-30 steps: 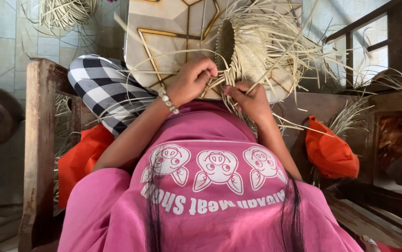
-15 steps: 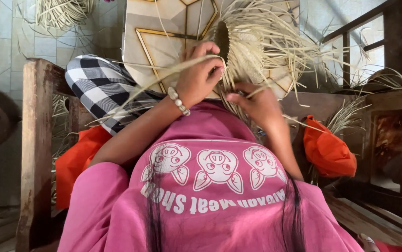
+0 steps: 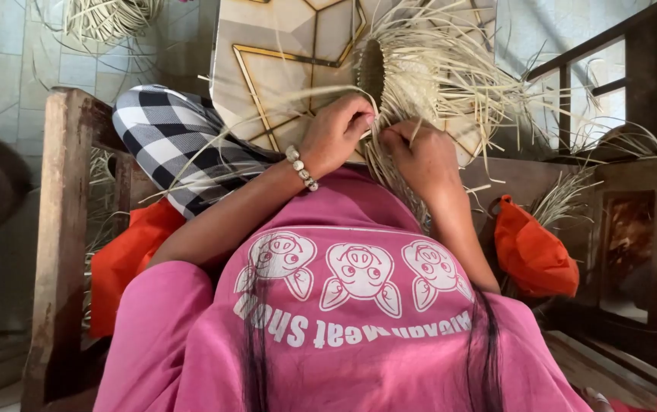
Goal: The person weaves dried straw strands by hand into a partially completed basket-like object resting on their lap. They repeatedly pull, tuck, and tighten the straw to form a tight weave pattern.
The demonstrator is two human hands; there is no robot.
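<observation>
Straw weaving [image 3: 420, 76] lies just beyond both hands, left [image 3: 336, 133] and right [image 3: 420, 156], pinching its strands.

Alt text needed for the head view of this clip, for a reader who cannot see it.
Seen from above, a person in a pink printed shirt pinches pale straw strands with the left hand and right hand at the edge of a half-woven straw piece with loose ends fanning out. A checked cloth covers one knee, orange bags lie at both sides, and a wooden bench arm runs along the left.
</observation>
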